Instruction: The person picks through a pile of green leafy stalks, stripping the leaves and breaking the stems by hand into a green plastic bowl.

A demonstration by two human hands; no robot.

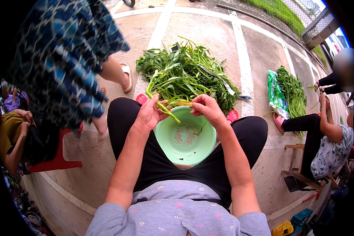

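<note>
My left hand (147, 114) is closed round the thick pale-green stalk of a leafy green vegetable (171, 115), whose cut end points down over the basin. Opposite it, my right hand (208, 111) pinches the tip of a yellowed leaf (181, 104) that stretches between the two hands. Between my knees is a light green plastic basin (207, 142) with printing on its bottom. A leaf scrap and a few dark bits lie inside it. Just past my feet, a large heap of leafy greens (185, 69) spreads over the concrete, with ties of some kind among the stalks.
A person in a blue patterned dress (63, 55) stands close at the left, beside someone seated on a red plastic stool (61, 157). At the right, another person sits on a wooden stool (295, 165) near a second bundle of greens (292, 91) and a green-white bag (277, 96).
</note>
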